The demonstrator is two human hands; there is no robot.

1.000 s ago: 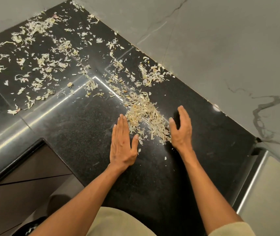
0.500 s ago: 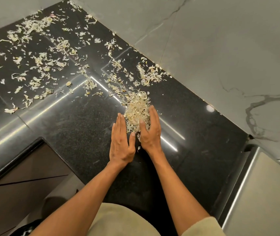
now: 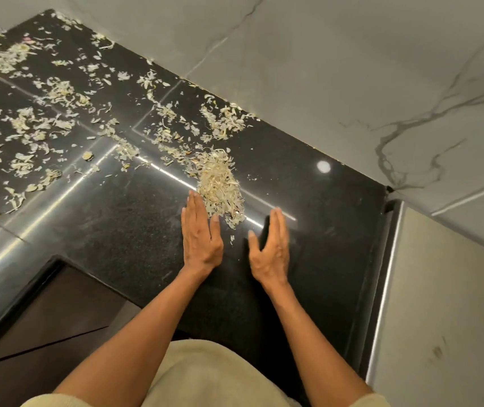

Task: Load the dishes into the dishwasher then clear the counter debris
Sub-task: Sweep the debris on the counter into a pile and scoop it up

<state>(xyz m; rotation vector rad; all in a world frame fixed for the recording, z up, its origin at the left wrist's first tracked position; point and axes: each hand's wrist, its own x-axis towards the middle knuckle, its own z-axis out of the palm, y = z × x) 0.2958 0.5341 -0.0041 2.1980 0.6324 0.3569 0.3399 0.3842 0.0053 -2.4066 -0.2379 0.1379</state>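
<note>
Pale vegetable peelings are gathered into a small heap (image 3: 220, 186) on the black polished counter (image 3: 117, 224). More scattered peelings (image 3: 43, 118) cover the counter's far left part. My left hand (image 3: 201, 236) lies flat with straight fingers on the counter, its fingertips touching the heap's near-left edge. My right hand (image 3: 270, 245) stands on its edge to the right of the heap, fingers straight, a little apart from the peelings and slightly blurred. Neither hand holds anything.
A grey marbled wall (image 3: 352, 83) runs along the counter's far side. A beige panel (image 3: 446, 318) with a metal strip borders the counter on the right. Dark cabinet fronts (image 3: 43, 318) lie below the counter's near-left edge.
My right hand, which pressed the peelings against my left hand half a second ago, has pulled back to the right. The heap now stands compact. My left hand stayed in place.
</note>
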